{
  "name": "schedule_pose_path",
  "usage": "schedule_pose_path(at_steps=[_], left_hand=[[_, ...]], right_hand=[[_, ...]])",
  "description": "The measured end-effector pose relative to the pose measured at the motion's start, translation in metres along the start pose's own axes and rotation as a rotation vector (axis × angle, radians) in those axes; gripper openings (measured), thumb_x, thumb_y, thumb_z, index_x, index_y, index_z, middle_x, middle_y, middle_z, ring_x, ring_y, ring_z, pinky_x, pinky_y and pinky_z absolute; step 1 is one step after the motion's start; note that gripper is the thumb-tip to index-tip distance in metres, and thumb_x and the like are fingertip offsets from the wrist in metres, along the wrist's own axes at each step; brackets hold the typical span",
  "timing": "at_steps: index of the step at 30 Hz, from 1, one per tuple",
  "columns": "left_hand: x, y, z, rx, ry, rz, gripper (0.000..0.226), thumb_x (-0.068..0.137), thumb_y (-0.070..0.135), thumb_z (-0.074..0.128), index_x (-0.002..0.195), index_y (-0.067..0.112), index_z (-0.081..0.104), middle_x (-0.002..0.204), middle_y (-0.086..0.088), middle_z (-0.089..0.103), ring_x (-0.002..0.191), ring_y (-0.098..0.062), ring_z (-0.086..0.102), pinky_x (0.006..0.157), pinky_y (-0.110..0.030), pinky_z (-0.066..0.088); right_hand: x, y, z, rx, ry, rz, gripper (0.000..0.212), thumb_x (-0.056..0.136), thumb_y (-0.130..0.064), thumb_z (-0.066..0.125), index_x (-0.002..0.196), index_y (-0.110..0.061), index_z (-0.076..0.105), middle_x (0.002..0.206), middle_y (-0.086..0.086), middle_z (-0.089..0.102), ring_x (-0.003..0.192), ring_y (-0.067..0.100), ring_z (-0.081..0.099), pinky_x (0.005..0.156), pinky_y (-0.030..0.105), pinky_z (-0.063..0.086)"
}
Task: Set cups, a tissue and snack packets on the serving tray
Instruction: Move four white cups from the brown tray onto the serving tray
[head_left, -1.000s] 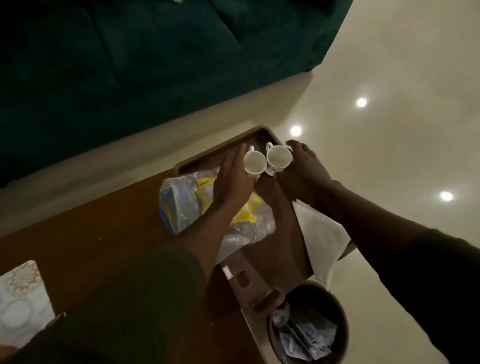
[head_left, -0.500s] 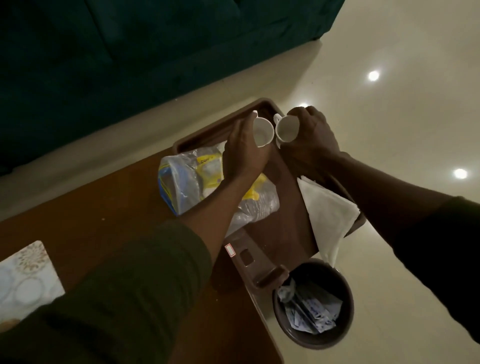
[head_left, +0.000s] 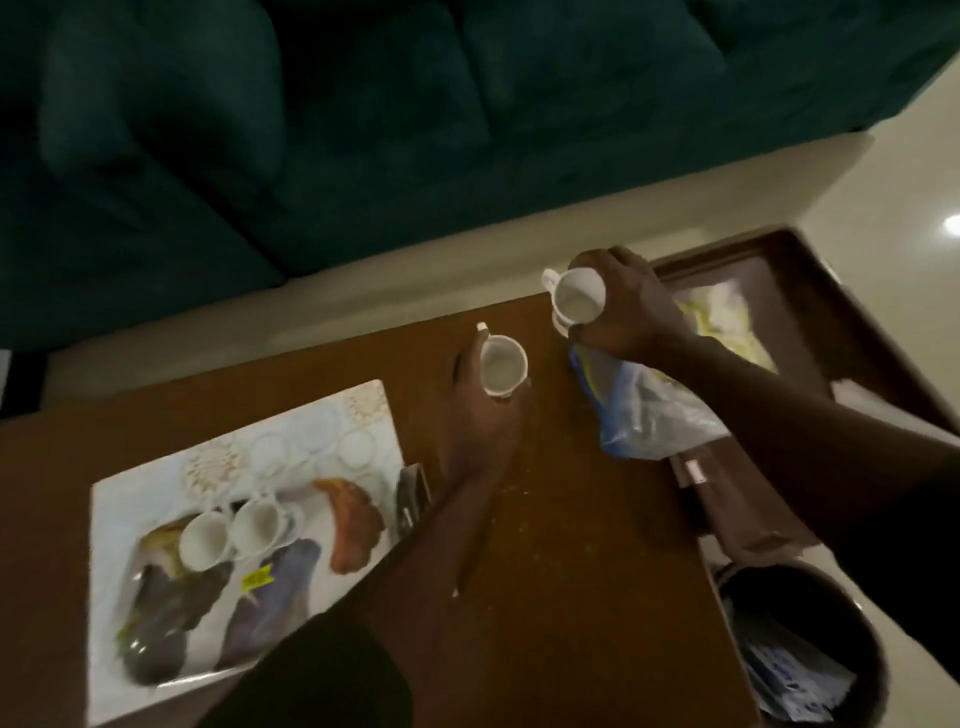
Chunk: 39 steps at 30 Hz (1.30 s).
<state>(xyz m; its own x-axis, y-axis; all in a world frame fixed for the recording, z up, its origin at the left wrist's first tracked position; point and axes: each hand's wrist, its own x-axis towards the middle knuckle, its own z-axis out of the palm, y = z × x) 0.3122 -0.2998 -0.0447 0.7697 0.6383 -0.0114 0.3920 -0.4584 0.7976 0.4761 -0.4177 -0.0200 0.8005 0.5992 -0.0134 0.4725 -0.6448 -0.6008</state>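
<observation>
My left hand (head_left: 480, 415) grips a white cup (head_left: 502, 367) above the middle of the brown table (head_left: 571, 571). My right hand (head_left: 623, 312) holds a second white cup (head_left: 575, 299) over the table's far edge, just left of the brown tray (head_left: 810, 317). On the white patterned serving tray (head_left: 130, 519) at the left stand two white cups (head_left: 205, 539) (head_left: 258, 526) among dark snack packets (head_left: 270, 613) and a brown packet (head_left: 356, 519). A clear plastic bag (head_left: 649, 410) with blue and yellow print lies half in the brown tray.
A dark green sofa (head_left: 363, 130) runs along the far side. A dark round bin (head_left: 810, 649) with papers in it stands on the pale floor at the lower right, beside the table's corner. Small crumbs speckle the tabletop.
Both hands have carried their cups left, away from the brown tray and out over the table. The view has swung left, so the white serving tray now shows fully.
</observation>
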Motion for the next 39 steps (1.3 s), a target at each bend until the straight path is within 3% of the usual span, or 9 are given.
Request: schedule_pose_path(at_steps=[3,9,11,18,21,23,27,36,39], left_hand=[[-0.011,-0.068,-0.098,0.114,0.174,-0.046,0.065,0.080,0.037,0.073,0.137,0.020,0.048,0.133,0.000,0.059,0.122,-0.016,0.054,0.098,-0.023,0.041],[-0.021,-0.077,-0.115,0.188,0.172,-0.006,0.064,0.078,0.038,0.074,0.134,0.018,0.051,0.131,-0.001,0.060,0.122,-0.014,0.054,0.099,-0.023,0.044],[-0.029,-0.102,-0.155,0.214,0.230,-0.011,0.060,0.078,0.038,0.074,0.130,0.016,0.054,0.129,-0.002,0.062,0.121,-0.015,0.055,0.099,-0.018,0.039],[-0.102,-0.179,-0.228,0.326,0.310,-0.122,0.055,0.069,0.029,0.083,0.114,0.008,0.061,0.109,-0.009,0.067,0.103,-0.024,0.062,0.082,-0.022,0.040],[-0.135,-0.213,-0.231,0.243,0.269,-0.307,0.060,0.065,0.031,0.083,0.116,0.014,0.057,0.113,-0.008,0.062,0.105,-0.029,0.059,0.074,-0.028,0.039],[-0.147,-0.232,-0.229,0.204,0.189,-0.406,0.061,0.069,0.042,0.077,0.120,0.022,0.052,0.120,-0.003,0.057,0.105,-0.024,0.058,0.072,-0.027,0.038],[-0.148,-0.250,-0.226,0.119,0.123,-0.418,0.060,0.071,0.052,0.069,0.122,0.031,0.046,0.122,0.003,0.052,0.103,-0.021,0.058,0.067,-0.028,0.042],[-0.141,-0.262,-0.226,0.097,0.088,-0.380,0.066,0.073,0.048,0.074,0.127,0.026,0.044,0.126,-0.004,0.051,0.106,-0.028,0.059,0.070,-0.037,0.051],[-0.144,-0.269,-0.232,0.177,0.090,-0.335,0.073,0.071,0.049,0.071,0.133,0.027,0.039,0.134,0.000,0.042,0.117,-0.022,0.049,0.077,-0.038,0.050]], right_hand=[[0.004,-0.112,0.063,0.011,-0.115,-0.144,0.069,0.065,-0.027,0.083,0.125,-0.014,0.052,0.127,0.010,0.055,0.115,0.027,0.050,0.089,0.039,0.046],[-0.025,-0.115,0.094,0.039,-0.141,-0.081,0.072,0.061,-0.028,0.085,0.124,-0.022,0.050,0.128,0.005,0.054,0.114,0.022,0.051,0.081,0.037,0.052],[-0.036,-0.153,0.124,0.053,-0.194,-0.120,0.073,0.060,-0.025,0.085,0.125,-0.021,0.051,0.127,0.004,0.054,0.113,0.022,0.053,0.080,0.032,0.049],[-0.097,-0.222,0.208,-0.039,-0.404,-0.181,0.070,0.056,-0.028,0.079,0.121,-0.022,0.051,0.124,-0.001,0.054,0.114,0.021,0.050,0.078,0.033,0.049],[-0.131,-0.229,0.235,-0.154,-0.471,-0.275,0.069,0.051,-0.034,0.070,0.118,-0.024,0.053,0.120,-0.003,0.057,0.114,0.023,0.050,0.089,0.039,0.046],[-0.146,-0.232,0.246,-0.150,-0.518,-0.279,0.068,0.052,-0.034,0.067,0.118,-0.025,0.051,0.121,-0.004,0.057,0.111,0.023,0.052,0.084,0.040,0.049],[-0.161,-0.238,0.261,-0.164,-0.573,-0.281,0.073,0.058,-0.027,0.073,0.126,-0.024,0.046,0.127,-0.004,0.052,0.116,0.019,0.048,0.079,0.040,0.053],[-0.177,-0.233,0.275,-0.091,-0.494,-0.172,0.074,0.067,-0.014,0.074,0.133,-0.023,0.043,0.137,-0.002,0.049,0.122,0.020,0.047,0.080,0.034,0.056],[-0.194,-0.228,0.276,-0.057,-0.343,-0.144,0.080,0.067,-0.028,0.081,0.135,-0.009,0.045,0.135,0.011,0.051,0.122,0.025,0.049,0.087,0.036,0.054]])
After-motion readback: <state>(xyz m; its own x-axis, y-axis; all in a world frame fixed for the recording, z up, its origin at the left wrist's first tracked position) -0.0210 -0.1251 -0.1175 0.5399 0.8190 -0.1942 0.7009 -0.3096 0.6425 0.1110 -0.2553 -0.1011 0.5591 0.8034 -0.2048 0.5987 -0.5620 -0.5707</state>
